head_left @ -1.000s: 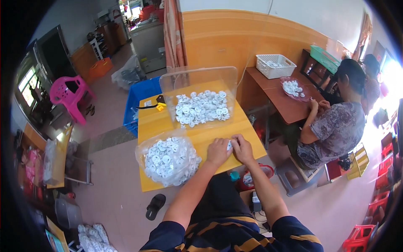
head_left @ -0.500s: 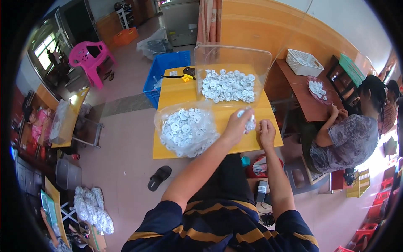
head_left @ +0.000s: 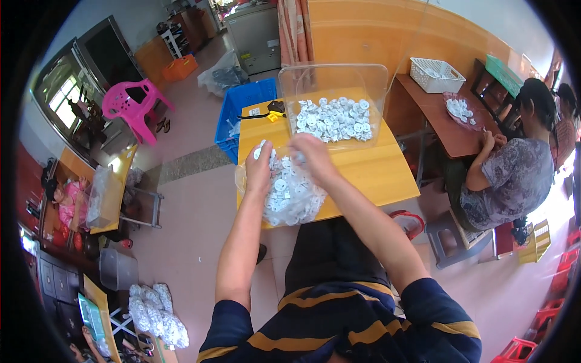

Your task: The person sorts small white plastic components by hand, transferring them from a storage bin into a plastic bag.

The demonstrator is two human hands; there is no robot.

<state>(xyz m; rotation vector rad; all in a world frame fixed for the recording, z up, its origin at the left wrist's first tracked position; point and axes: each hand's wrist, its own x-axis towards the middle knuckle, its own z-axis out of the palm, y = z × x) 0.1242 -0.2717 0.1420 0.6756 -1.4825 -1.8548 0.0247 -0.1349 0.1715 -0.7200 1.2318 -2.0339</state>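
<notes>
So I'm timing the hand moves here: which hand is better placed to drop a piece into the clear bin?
Probably the right hand. It hovers at the far edge of the bag of white parts, nearest the clear bin. The left hand sits on the bag's left side, farther away.

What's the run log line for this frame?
left hand: on bag of white parts | right hand: over same bag | clear bin: behind | yellow table

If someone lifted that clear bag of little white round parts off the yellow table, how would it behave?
The clear bag would probably sag and shift, since its thin film slumps around a loose heap. It looks fairly heavy for its size, being packed full. Both the left hand and right hand reach into its open top, so parts might spill.
</notes>
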